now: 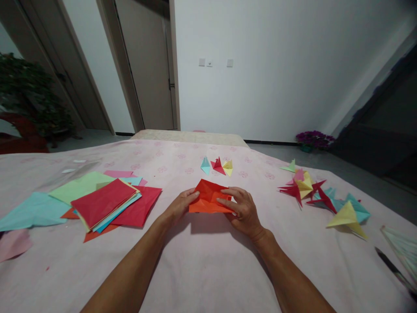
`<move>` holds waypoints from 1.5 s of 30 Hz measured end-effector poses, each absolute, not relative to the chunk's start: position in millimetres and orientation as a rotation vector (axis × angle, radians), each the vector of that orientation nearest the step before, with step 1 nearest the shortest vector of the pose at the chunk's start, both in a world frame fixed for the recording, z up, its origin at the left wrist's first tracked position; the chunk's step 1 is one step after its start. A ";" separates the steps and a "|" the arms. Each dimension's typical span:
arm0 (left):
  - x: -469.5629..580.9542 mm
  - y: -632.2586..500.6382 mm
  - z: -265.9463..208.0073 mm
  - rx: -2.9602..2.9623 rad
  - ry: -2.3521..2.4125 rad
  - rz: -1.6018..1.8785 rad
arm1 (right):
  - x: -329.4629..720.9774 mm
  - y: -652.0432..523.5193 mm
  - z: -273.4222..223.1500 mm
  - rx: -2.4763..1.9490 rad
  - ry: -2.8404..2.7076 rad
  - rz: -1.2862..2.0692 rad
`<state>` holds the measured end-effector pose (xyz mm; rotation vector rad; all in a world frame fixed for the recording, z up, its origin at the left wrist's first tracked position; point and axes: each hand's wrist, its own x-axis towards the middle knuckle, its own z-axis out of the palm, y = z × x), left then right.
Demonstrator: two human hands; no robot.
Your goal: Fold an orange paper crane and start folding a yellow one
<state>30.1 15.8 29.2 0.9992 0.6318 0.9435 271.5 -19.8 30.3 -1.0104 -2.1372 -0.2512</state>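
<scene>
Between my two hands an orange-red sheet of origami paper [208,198] is held up just above the tablecloth, creased and partly folded, with a peak at its top edge. My left hand [182,204] pinches its left side, thumb in front. At the right side, my right hand [241,211] grips the edge, its fingers bent over the front of the paper. A shadow lies on the cloth below. Beyond the sheet stand three small folded paper figures: a light blue one [205,165], a red crane [218,165] and a yellow one [228,167].
On the left lies a pile of coloured paper, with a red stack [106,202] on top. Several folded paper cranes [321,198] are heaped at the right. A dark pen-like or knife-like object [392,267] lies near the right edge. Pink patterned cloth [208,274] covers the table.
</scene>
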 end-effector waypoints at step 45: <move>23.0 11.3 35.0 1.150 0.620 0.755 | 254.5 -30.2 43.5 -0.810 -2.200 -0.140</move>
